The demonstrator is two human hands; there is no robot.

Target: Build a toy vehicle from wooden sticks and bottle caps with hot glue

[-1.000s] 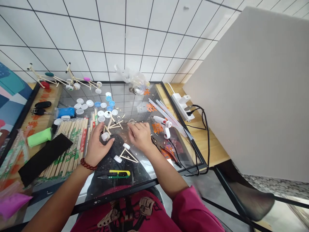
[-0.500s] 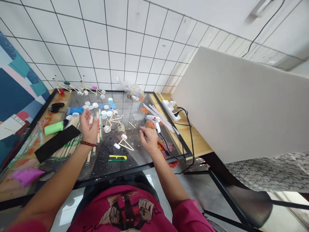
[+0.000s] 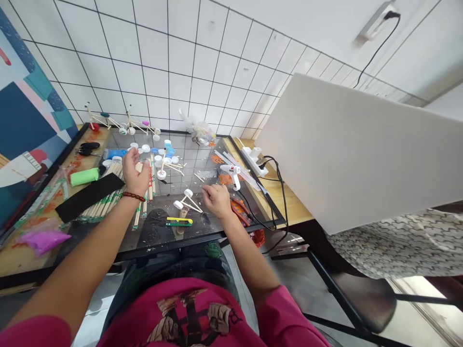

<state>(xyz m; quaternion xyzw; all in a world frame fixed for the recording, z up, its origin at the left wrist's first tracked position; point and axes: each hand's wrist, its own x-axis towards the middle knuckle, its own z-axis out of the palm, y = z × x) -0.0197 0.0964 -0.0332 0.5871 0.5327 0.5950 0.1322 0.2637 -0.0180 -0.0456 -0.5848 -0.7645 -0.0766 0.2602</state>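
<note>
Head view: hands over a cluttered craft counter

Head camera, looking down. Left hand (image 3: 134, 169) raised over the chopstick bundle (image 3: 104, 202), palm up, fingers loosely curled; whether it holds anything cannot be told. Right hand (image 3: 217, 200) low over the glass, fingers drawn together at the tips, just right of the small stick frame with two white caps (image 3: 187, 201); whether it pinches something cannot be told.

Writing: green printing on the chopstick wrappers, too small to read. Orange characters under the glass, unreadable.

Containers: clear plastic bag (image 3: 200, 131) at upper centre, contents indistinct. No open box or tray seen.

Loose on the counter (image 3: 162, 238): white and blue bottle caps (image 3: 159, 152), yellow-green snips (image 3: 173, 222) at the near edge, white glue gun (image 3: 233, 172) right of centre, power strip (image 3: 255, 159) on the wooden ledge, red-handled pliers (image 3: 240, 212), green clay block (image 3: 84, 176), black strip (image 3: 88, 196), pink clay (image 3: 41, 239).

Surface is glass in a black frame. White tiled wall behind; large white board (image 3: 354, 154) fills the right.
</note>
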